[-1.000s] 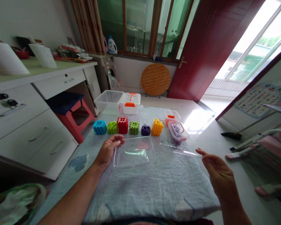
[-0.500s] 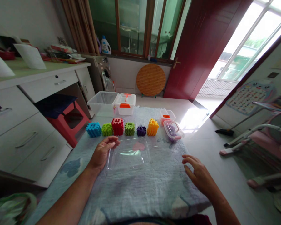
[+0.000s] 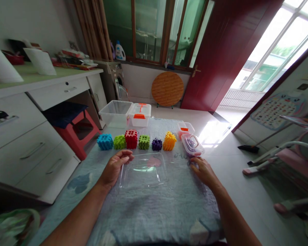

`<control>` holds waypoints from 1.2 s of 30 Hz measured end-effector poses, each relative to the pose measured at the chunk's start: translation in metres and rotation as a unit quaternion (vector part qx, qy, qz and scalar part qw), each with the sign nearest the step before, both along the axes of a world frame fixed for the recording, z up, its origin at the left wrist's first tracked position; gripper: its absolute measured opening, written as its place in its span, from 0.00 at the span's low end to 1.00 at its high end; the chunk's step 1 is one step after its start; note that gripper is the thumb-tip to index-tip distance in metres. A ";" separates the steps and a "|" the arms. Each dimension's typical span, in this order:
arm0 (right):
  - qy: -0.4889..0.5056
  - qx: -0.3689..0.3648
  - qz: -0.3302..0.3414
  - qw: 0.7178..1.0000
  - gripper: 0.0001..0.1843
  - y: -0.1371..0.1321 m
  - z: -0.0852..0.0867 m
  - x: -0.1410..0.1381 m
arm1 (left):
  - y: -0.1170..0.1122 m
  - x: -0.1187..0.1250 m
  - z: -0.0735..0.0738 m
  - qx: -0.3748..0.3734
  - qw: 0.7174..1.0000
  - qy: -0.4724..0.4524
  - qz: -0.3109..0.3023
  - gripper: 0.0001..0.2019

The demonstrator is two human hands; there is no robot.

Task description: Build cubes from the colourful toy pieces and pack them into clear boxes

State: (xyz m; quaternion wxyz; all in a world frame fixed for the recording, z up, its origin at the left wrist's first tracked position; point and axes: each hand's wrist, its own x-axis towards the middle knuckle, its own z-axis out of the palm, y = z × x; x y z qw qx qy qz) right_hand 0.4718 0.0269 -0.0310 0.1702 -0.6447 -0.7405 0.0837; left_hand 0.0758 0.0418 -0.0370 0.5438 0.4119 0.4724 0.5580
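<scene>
My left hand is closed on the left rim of a clear, shallow plastic box that rests on the cloth. Through its far side a pinkish-red patch shows. My right hand has its fingers bent and apart, low over the cloth, just in front of a small clear container with a pink rim. Purple pieces show inside that container. Whether the fingertips touch it is unclear. Beyond the box stand interlocked plastic blocks in a row: blue, light green, red, green, purple and yellow.
At the far left of the cloth-covered table are an uncovered clear bin and a lidded box with orange clasps. A small orange-clasped container sits at the far right. A red stool stands left of the table.
My right hand has moved forward and left, from beside the table's right edge to the front of the pink-rimmed container. My left hand stays at the clear box.
</scene>
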 end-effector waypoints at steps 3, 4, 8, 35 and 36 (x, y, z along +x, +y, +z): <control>-0.002 -0.002 -0.010 1.000 0.14 0.007 -0.003 0.001 | 0.000 0.000 0.000 0.000 1.000 0.002 0.003 0.14; -0.002 -0.002 -0.014 1.000 0.14 0.009 -0.004 0.002 | 0.000 0.000 0.000 0.000 1.000 0.004 0.003 0.15; -0.008 -0.001 -0.019 1.000 0.13 0.012 -0.001 0.003 | 0.000 0.000 -0.002 0.002 1.000 0.011 -0.002 0.15; -0.023 -0.050 0.131 0.990 0.60 0.122 0.071 -0.089 | 0.006 0.016 -0.002 0.007 0.998 0.016 -0.065 0.14; -0.027 -0.050 0.131 0.990 0.60 0.122 0.070 -0.089 | 0.006 0.017 -0.002 0.002 0.997 0.010 -0.071 0.14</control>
